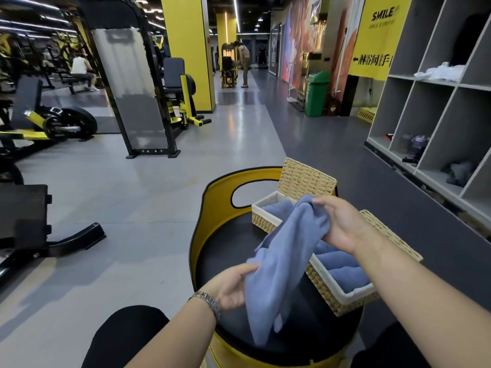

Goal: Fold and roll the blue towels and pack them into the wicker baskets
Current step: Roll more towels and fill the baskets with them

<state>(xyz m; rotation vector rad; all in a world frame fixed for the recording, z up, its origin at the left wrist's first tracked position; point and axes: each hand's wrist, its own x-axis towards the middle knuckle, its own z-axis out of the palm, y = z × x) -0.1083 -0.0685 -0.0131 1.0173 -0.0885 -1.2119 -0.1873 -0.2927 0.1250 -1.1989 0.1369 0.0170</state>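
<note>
Head view: the right hand (342, 224) pinches the top corner of a blue towel (281, 264), fingers closed on it, raised over the near wicker basket (342, 301). The left hand (233, 285), half open, grips the towel's left edge between thumb and fingers. The cloth hangs slack, its tail over the round black-and-yellow stool (225, 251). Rolled towels (342, 272) already lie in this basket, more in the far basket (268, 216). Risks: the loose pinch slipping so the towel bunches, or its dangling tail slipping off the stool's edge.
</note>
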